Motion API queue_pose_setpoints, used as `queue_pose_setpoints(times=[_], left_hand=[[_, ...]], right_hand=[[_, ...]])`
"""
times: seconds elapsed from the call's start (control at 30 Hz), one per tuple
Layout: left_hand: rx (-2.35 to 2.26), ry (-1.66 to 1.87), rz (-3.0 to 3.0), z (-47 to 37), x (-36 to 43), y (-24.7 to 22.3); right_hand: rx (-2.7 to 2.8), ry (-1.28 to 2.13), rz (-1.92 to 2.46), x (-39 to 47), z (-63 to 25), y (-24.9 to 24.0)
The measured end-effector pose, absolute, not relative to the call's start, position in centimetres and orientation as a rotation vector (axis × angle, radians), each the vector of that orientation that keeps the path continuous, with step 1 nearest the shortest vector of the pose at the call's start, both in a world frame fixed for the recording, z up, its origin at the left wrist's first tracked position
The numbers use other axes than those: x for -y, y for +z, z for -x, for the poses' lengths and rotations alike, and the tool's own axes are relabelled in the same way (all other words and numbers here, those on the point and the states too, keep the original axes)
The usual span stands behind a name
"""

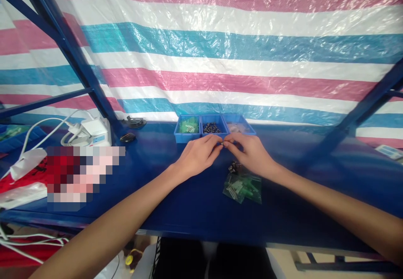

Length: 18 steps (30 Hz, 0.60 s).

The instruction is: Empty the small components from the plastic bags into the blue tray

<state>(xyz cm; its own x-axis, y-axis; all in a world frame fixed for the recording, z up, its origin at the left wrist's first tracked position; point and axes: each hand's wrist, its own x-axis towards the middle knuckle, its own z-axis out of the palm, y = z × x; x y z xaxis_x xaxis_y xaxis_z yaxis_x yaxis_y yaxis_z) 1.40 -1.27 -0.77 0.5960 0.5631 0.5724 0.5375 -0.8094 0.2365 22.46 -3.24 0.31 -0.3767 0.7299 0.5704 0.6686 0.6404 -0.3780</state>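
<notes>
My left hand (201, 155) and my right hand (248, 151) meet fingertip to fingertip just in front of three blue bins. Both are closed in a pinch on a tiny piece (222, 143) between them, too small to name. The left bin (188, 137) holds green packets with pale metal pins, and small dark parts (211, 128) fill the middle one. In the right bin (248, 131) lie clear plastic bags. Below my right hand a small dark metallic part (233, 168) rests on the table, beside a clear bag (242, 188) of green pieces and silver pins.
The blue table (189, 212) stands against a striped plastic sheet (236, 73). On the left are a white power strip (102, 138) with plugs and cables, a small black object (127, 137) and a red bag (37, 165). Blue frame posts (75, 65) rise at the sides.
</notes>
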Motion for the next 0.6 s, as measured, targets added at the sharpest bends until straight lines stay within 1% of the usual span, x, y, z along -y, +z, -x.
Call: queue_pose_setpoints(times=[0.07, 0.13, 0.2, 0.3, 0.4, 0.43, 0.47, 0.53, 0.6], left_hand=[[-1.015, 1.103, -2.728, -1.3, 1.1, -0.8], [-1.057, 1.189, -2.695, -1.3, 0.9, -1.0], [-1.089, 1.233, -2.699, -1.3, 0.7, -1.0], [-1.145, 1.201, -2.803, -0.9, 0.7, 0.4], [-1.225, 1.074, -3.036, 1.5, 1.8, 4.2], [-1.297, 1.079, -3.044, 2.8, 2.5, 5.7], [-1.414, 1.158, -2.958, 4.5, 3.2, 7.1], [-1.746, 1.274, -2.707, 8.6, 4.5, 9.0], [-2.232, 0.978, -2.606, 13.3, 5.3, 8.8]], right_hand=[[2.202, -0.039, 1.032, 2.0, -22.3, 1.0], [2.289, -0.267, 0.998, 0.1, -21.9, 1.6], [2.339, -0.447, 1.032, -1.9, -21.5, 2.0], [2.343, -0.498, 1.09, -3.6, -20.8, 2.1], [2.323, -0.47, 1.017, -2.6, -21.1, 1.7], [2.325, -0.465, 0.97, -1.8, -21.5, 1.6], [2.335, -0.465, 0.925, -0.8, -22.1, 1.5], [2.358, -0.457, 0.872, 1.2, -23.3, 1.2], [2.34, -0.419, 0.868, 2.8, -24.4, 1.0]])
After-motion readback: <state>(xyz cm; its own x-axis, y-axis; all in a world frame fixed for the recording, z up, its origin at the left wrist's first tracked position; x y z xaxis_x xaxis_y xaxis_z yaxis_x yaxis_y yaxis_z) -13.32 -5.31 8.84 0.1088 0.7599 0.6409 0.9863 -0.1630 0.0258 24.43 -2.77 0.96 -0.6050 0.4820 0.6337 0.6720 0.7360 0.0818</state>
